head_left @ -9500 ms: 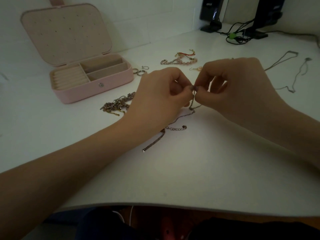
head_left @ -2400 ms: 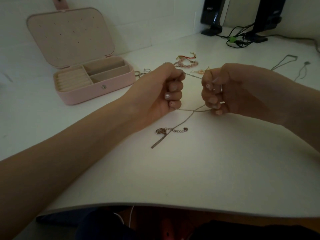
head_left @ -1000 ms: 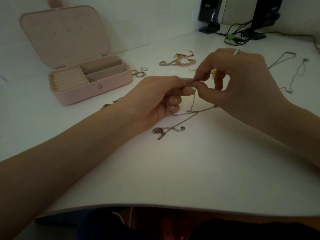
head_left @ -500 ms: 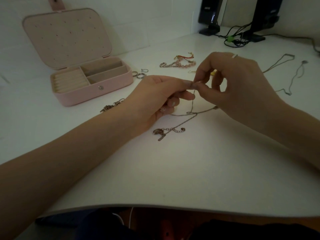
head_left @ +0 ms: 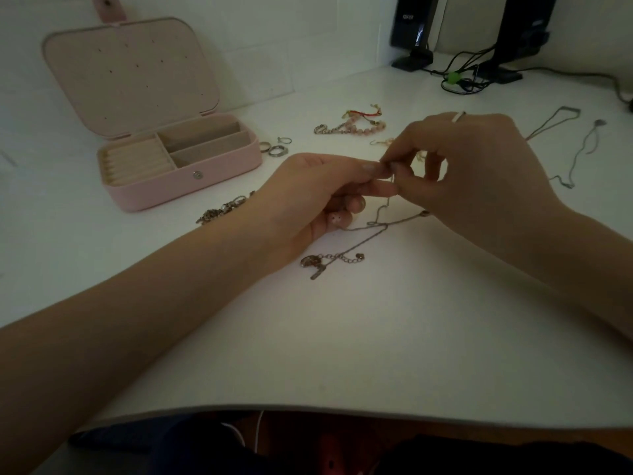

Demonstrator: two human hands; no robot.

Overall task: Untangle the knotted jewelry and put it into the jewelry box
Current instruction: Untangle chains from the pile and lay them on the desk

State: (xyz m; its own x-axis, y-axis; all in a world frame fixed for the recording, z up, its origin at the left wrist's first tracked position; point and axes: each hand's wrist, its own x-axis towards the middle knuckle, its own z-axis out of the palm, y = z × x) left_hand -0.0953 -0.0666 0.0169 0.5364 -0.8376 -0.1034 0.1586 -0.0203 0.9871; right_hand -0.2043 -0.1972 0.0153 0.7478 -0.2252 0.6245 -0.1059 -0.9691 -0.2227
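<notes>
A thin silver chain necklace [head_left: 373, 231] with a knot, a charm and a clasp end lies on the white table. Its upper strand rises to my fingertips. My left hand [head_left: 318, 197] and my right hand [head_left: 469, 169] meet above it, both pinching the same strand between thumb and forefinger. The right hand wears a ring. The pink jewelry box [head_left: 178, 166] stands open at the back left, its lid up, with ring rolls and two bare compartments.
A dark chain bracelet [head_left: 222, 210] lies left of my wrist. Rings [head_left: 275, 147] and a pink beaded bracelet [head_left: 352, 126] lie behind my hands. Two thin necklaces [head_left: 579, 145] lie at the right. Black speakers and cables [head_left: 459, 77] stand at the back. The table edge is near me.
Earlier my fists pulled the chain apart sideways. Since then both hands came together, pinching one strand at the fingertips. Over the last half second they hardly moved.
</notes>
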